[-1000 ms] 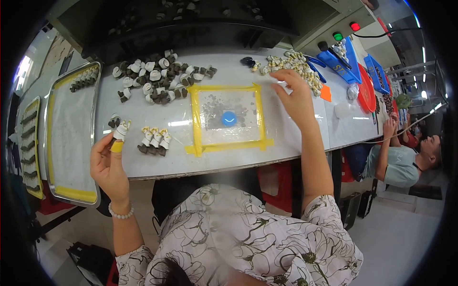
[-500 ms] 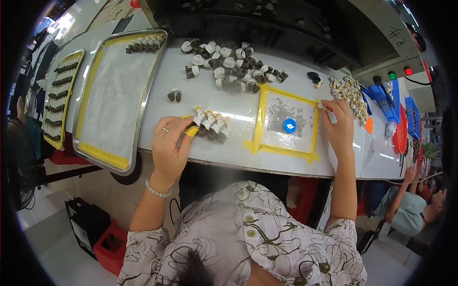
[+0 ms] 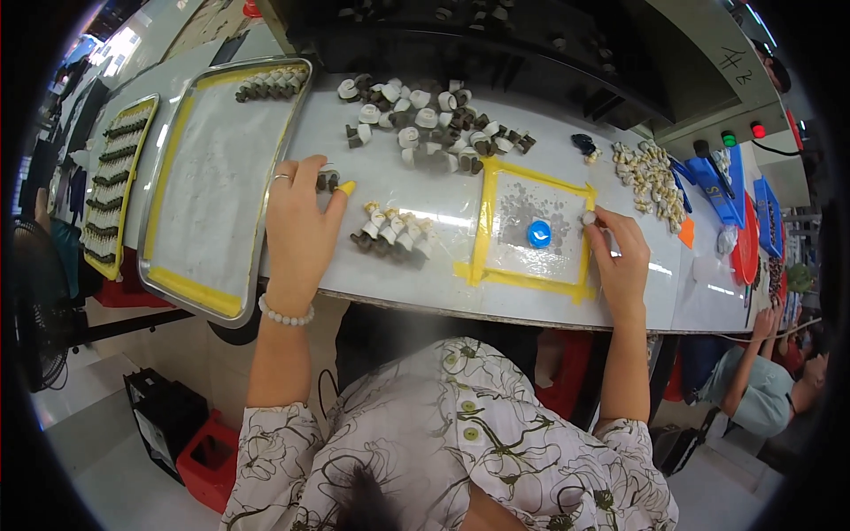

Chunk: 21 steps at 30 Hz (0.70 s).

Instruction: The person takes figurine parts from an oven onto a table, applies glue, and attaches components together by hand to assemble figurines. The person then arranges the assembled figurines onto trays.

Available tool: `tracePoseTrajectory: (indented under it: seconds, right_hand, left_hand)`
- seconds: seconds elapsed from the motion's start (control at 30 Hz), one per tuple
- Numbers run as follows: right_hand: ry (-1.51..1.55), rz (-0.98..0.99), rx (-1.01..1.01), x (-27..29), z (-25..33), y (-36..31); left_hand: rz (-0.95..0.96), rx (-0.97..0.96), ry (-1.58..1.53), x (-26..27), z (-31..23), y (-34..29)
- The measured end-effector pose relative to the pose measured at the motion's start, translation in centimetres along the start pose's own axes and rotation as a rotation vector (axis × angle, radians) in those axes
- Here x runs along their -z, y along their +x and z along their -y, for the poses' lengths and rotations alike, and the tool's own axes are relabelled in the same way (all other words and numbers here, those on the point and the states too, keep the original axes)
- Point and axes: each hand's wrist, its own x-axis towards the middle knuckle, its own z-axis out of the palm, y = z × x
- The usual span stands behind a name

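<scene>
The left hand is above the worktop, near its front edge and just beside the long silver tray. Its grip is partly open: the thumb, with a yellow cover on its tip, stands apart from the fingers. Between them is one brown-and-white piece; I cannot tell if the fingers touch it.

The right hand is at the right side of the yellow tape frame. Its grip is closed, thumb against forefinger, on a small pale piece, which is mostly covered by the fingertips. Inside the frame there is a round blue object.

Between the left hand and the frame, toward the front edge of the worktop, a row of small figures lies side by side. Toward the back edge is a pile of white and brown parts; farther right, near the same edge, a heap of yellowish-white parts lies beside a blue bin.
</scene>
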Motion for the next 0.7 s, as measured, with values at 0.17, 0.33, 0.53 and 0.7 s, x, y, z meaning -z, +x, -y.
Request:
tracePoseTrajectory:
  seconds: [0.17,0.33,0.53,0.7]
  right_hand:
    - [-0.022,0.021,0.019,-0.2,0.4,0.7]
    - [0.135,0.069,0.051,-0.2,2.1,0.9]
    - [0.172,0.2,0.218,-0.8,3.8,1.5]
    - [0.042,0.252,0.31,-0.3,4.5,2.2]
  left_hand:
    - [0.082,-0.03,-0.031,0.1,1.4,0.4]
    - [0.071,0.141,-0.642,1.6,-0.6,-0.8]
    - [0.333,0.304,-1.239,0.6,-5.8,-3.9]
    - [0.655,0.512,-1.539,-1.4,-7.8,-6.5]
